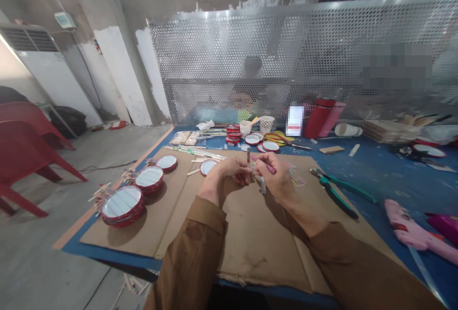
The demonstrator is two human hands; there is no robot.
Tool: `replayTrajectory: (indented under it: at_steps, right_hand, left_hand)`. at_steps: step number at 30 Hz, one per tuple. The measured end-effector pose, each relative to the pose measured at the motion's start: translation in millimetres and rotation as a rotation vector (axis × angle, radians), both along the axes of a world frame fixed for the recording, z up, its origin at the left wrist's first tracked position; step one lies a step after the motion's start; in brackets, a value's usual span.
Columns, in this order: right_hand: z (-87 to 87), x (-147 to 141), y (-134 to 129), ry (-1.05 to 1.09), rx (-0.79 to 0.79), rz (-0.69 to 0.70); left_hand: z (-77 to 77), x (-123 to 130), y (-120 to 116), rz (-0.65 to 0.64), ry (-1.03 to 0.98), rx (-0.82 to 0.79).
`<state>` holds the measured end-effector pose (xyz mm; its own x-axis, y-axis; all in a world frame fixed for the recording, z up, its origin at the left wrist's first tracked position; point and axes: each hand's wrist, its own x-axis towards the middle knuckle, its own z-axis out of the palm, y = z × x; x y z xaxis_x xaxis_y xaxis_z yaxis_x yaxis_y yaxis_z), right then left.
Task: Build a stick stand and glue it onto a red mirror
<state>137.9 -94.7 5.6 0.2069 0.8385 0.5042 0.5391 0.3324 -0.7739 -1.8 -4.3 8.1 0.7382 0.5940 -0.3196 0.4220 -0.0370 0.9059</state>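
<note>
My left hand (232, 169) is closed around a short narrow stick (248, 153), whose dark and reddish upper end stands above the fingers. My right hand (275, 171) pinches a purple marker-like stick (271, 169), its tip close to the piece in my left hand. Both hands are over a brown cardboard sheet (257, 238). Just below the right fingers is a small whitish translucent piece (263, 186); whether it is held or lying there I cannot tell. Behind my left wrist lies a round white lid with a red rim (207, 167), beside pale wooden sticks (193, 172).
Stacked red-rimmed lids (122, 202) with sticks line the left edge. Teal-handled pliers (338, 195) and a pink glue gun (404, 226) lie at right. Toward the back are paper cups (266, 124), yellow-handled scissors (275, 138) and a red bottle (319, 118), before a perforated metal panel (222, 62).
</note>
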Motion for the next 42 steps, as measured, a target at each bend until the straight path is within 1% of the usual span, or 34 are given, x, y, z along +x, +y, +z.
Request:
replayTrajectory:
  at_steps: [7,11,13,18,23,26,32,38,42]
  right_hand:
    - [-0.1,-0.9,-0.9,-0.011,0.02,0.026]
    - [0.0,-0.7,-0.9,0.01,0.006,-0.002]
    - [-0.4,-0.2,-0.3,0.016,0.012,-0.006]
    - [-1.8,0.4,1.2,0.004,0.012,0.033]
    - [-0.4,-0.1,0.3,-0.014,0.024,-0.001]
    - [0.2,0.3,-0.2,-0.022,0.017,0.007]
    - [0.3,0.2,0.0,-0.018,0.023,0.007]
    - [0.7,-0.4,0.3,-0.027,0.019,0.048]
    - [1.9,0.0,-0.5,-0.013,0.008,0.027]
  left_hand:
    - [2.0,0.2,-1.2,-0.007,-0.003,-0.008]
    - [3.2,0.0,-2.0,-0.017,-0.002,0.001]
    - [3.0,0.0,-2.0,-0.017,0.002,0.003]
    - [0.9,0.7,-0.7,0.003,0.016,0.005]
    - [-0.8,1.4,1.8,-0.009,0.026,0.009]
    - [-1.6,1.6,2.6,-0.012,0.033,-0.006]
    - [-0.1,0.4,-0.1,0.002,0.007,-0.009]
    - [0.8,0.7,-0.1,-0.005,0.021,-0.005]
    - [1.5,0.7,0.2,-0.006,0.018,-0.005]
